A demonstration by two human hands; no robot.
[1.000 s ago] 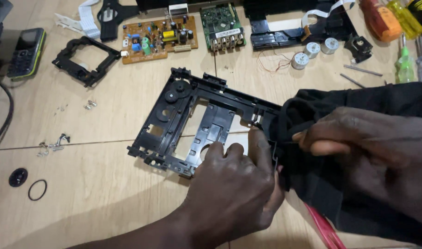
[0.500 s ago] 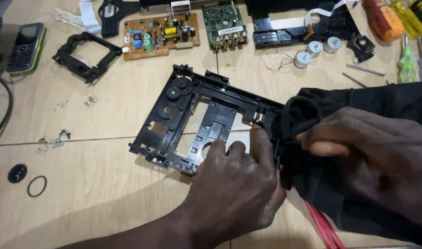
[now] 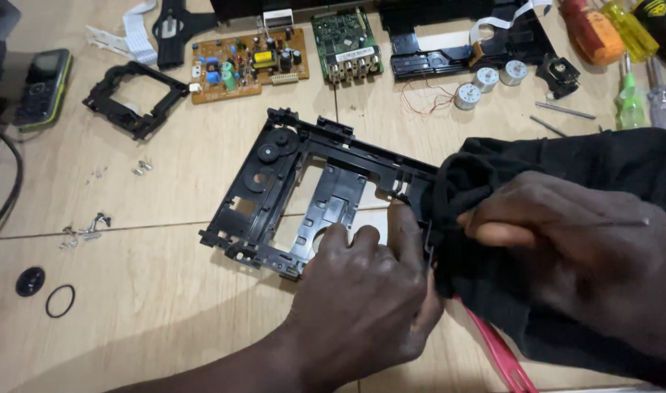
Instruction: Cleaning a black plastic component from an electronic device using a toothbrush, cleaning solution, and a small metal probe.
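A black plastic drive frame (image 3: 275,182) with gears lies flat on the wooden table. My left hand (image 3: 366,295) presses down on its near right corner, fingers spread over the frame's edge. My right hand (image 3: 573,247) is bunched in a black cloth (image 3: 566,156) and pushes a fold of it against the frame's right end. The frame's right edge is hidden under the cloth and my hands.
At the back lie a brown circuit board (image 3: 246,64), a green circuit board (image 3: 347,44), small round motors (image 3: 486,80) and screwdrivers (image 3: 631,102). A smaller black frame (image 3: 133,98), a phone (image 3: 45,87), loose screws (image 3: 85,225) and a rubber ring (image 3: 60,300) sit at the left. A red handle (image 3: 497,349) pokes out under the cloth.
The view has shifted slightly. My hands and the cloth stay on the frame's right end with almost no movement.
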